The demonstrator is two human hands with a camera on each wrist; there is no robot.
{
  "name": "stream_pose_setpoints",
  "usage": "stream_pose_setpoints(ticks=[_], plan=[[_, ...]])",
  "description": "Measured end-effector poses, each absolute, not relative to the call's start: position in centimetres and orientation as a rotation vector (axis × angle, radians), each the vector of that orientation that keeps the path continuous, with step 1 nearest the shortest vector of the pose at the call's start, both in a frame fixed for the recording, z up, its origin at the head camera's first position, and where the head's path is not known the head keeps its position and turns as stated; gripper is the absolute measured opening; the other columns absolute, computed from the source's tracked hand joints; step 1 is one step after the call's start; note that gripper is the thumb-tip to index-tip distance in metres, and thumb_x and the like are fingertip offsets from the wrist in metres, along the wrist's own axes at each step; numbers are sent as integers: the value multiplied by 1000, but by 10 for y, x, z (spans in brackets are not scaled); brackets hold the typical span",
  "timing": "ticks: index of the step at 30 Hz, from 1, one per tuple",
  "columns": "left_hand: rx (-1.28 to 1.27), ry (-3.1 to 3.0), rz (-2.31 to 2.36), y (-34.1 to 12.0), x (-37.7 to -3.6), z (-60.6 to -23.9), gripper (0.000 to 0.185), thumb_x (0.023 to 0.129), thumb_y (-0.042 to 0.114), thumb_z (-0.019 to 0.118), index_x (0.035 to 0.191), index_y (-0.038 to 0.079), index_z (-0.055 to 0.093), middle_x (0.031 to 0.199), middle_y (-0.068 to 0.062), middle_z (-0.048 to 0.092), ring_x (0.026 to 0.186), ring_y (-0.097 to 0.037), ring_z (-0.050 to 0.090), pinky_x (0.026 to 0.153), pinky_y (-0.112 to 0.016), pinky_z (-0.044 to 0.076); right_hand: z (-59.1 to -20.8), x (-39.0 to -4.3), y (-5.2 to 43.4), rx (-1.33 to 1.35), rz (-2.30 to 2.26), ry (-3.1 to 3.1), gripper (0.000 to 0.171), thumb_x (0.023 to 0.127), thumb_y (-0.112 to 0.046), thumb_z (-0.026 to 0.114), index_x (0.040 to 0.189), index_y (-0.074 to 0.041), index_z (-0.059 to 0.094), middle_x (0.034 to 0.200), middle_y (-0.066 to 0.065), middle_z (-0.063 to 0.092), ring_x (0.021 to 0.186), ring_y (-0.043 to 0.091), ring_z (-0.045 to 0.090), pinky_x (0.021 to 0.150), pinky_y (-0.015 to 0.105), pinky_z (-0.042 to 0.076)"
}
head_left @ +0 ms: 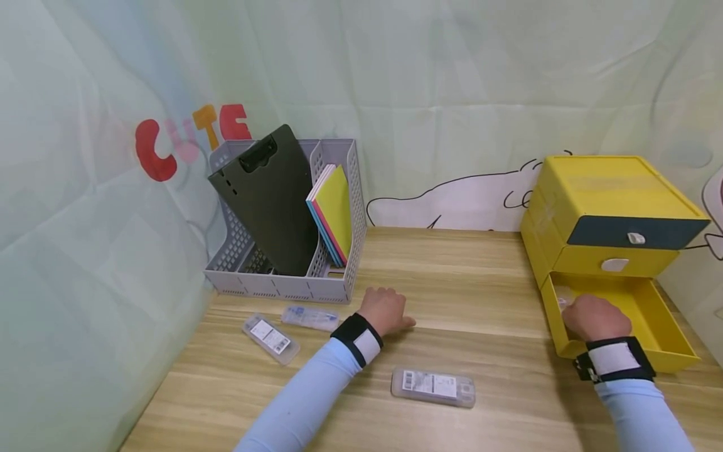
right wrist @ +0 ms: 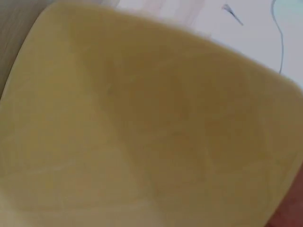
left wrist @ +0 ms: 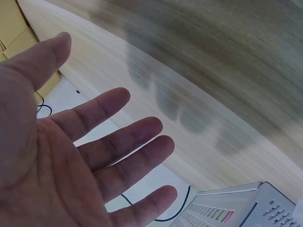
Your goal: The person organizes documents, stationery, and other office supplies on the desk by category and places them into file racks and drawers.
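Note:
My right hand reaches into the pulled-out bottom drawer of a yellow drawer box, its fingers curled at the left wall. A clear plastic case partly shows beyond the fingers, seemingly held; the rest is hidden. In the right wrist view, the yellow drawer wall blocks the grip. Over the table's middle, my left hand holds nothing, fingers loosely spread. Close to it lie a clear case, a labelled clear case and, nearer me, another labelled clear case.
At the back left stands a grey file rack with a black clipboard and several colourful notebooks. The yellow drawer box stands at the right; its upper drawers are closed. A printed curtain hangs behind the wooden table.

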State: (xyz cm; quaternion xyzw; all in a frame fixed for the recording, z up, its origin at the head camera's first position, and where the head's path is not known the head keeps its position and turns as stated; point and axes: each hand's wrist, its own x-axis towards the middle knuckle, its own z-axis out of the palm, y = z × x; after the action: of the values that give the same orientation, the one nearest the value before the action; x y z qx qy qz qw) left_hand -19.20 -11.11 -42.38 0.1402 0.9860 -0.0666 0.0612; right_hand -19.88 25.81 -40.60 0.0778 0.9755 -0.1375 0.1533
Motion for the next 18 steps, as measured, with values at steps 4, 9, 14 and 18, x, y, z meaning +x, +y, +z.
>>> stream_pose_setpoints(ticks=[4,9,14,18], plan=[[425,2986,-203,-111,-192,-423,48,87,60,66,95,13,74,95,-5,68,88,-23,63,85,-45,48,-405,-198,257,199,-410,2790,38,98,-23,42,77,3,61,69,15,51,66,31,54,58,39,40],[438,2979,-211,-109,-190,-422,50,87,61,66,96,13,73,96,-6,68,89,-23,63,86,-45,48,-405,-195,255,211,-419,2831,44,102,-27,39,84,6,61,70,15,52,66,32,54,58,40,40],[507,2982,-218,-103,-186,-418,51,87,63,65,96,14,73,96,-5,69,89,-22,64,83,-45,49,-402,-191,250,203,-450,2913,43,101,-28,39,88,6,61,68,14,52,64,31,53,56,40,39],[566,2971,-224,-98,-181,-414,54,86,65,64,102,14,73,97,-5,69,88,-22,64,82,-45,50,-398,-188,244,154,-456,2945,40,99,-28,40,91,5,61,67,13,51,63,30,52,55,40,39]])
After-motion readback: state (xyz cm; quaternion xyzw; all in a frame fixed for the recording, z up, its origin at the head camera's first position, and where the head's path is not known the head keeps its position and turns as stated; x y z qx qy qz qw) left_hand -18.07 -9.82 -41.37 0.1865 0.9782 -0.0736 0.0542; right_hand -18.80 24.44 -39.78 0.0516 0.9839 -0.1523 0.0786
